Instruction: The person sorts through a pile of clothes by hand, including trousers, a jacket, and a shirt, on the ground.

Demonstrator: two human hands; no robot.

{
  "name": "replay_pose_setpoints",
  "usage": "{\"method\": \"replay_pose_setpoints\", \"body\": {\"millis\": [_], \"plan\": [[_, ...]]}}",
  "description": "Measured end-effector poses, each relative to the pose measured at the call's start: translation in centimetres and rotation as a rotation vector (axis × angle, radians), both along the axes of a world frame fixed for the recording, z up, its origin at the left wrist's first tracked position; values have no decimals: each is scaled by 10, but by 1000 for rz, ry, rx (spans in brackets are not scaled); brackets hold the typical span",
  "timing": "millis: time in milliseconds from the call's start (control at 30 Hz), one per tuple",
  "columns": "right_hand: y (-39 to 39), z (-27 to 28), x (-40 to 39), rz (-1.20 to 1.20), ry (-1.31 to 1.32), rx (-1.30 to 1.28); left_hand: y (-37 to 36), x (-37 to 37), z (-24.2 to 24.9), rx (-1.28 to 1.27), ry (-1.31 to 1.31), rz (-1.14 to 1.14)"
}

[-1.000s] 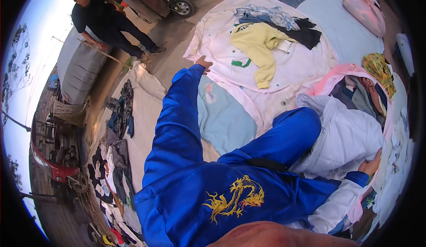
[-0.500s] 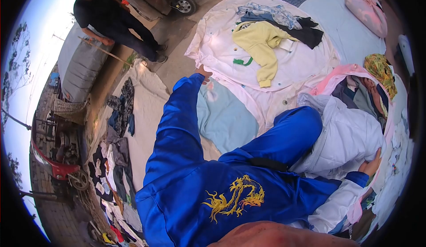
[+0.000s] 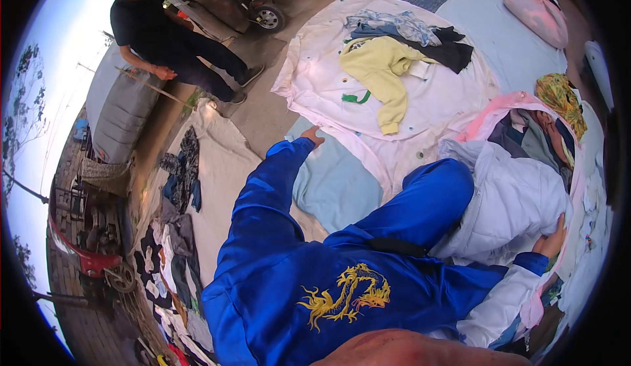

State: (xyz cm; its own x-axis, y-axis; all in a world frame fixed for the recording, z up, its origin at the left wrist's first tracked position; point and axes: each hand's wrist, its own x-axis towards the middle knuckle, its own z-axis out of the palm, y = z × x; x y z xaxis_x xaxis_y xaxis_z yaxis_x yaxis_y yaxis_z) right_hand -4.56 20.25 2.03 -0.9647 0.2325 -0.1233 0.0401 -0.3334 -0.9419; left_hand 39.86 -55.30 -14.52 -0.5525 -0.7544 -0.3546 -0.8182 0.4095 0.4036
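Observation:
My left hand (image 3: 314, 136), at the end of a shiny blue sleeve, reaches forward to the upper edge of a light blue cloth (image 3: 338, 185). Its fingers look stretched out over the cloth beside the pink sheet's border. On the right, my right hand (image 3: 551, 238) is at the edge of a white garment (image 3: 509, 182), with its fingers curled against the fabric and partly hidden. That garment lies over a pink-rimmed bundle of clothes (image 3: 526, 133) beside my bent knee (image 3: 444, 182).
A pale pink round sheet (image 3: 309, 70) bears a yellow sweatshirt (image 3: 384, 70) and dark clothes. To the left, a beige sheet (image 3: 227, 169) lies beside piled clothes (image 3: 177, 228). A person in black (image 3: 148, 31) stands near a stick and a grey-covered load (image 3: 125, 110). A wheeled vehicle (image 3: 268, 18) stands behind.
My left hand has moved down and slightly right, from the pink sheet's edge onto the light blue cloth. A pinkish patch there is now covered by blue. My right hand stays about where it was.

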Motion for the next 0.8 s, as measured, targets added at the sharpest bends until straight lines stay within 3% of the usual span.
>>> {"method": "replay_pose_setpoints", "body": {"millis": [167,233,333,433,633,700,800], "plan": [[-10,10,9,6,4,-29,56,-8,-20,83,-131,-245],[-14,14,13,8,62,-31,76,-23,-26,190,-73,-301],[-18,19,17,-5,88,-22,123,-64,0,145,173,-376],[-13,10,14,-4,81,-29,177,-123,47,232,419,-369],[-14,12,14,-116,19,-69,299,-238,192,727,939,-457],[-19,18,19,-144,16,-73,347,-264,217,877,1017,-594],[-18,22,21,-137,40,-74,414,-291,238,892,860,-684]]}}
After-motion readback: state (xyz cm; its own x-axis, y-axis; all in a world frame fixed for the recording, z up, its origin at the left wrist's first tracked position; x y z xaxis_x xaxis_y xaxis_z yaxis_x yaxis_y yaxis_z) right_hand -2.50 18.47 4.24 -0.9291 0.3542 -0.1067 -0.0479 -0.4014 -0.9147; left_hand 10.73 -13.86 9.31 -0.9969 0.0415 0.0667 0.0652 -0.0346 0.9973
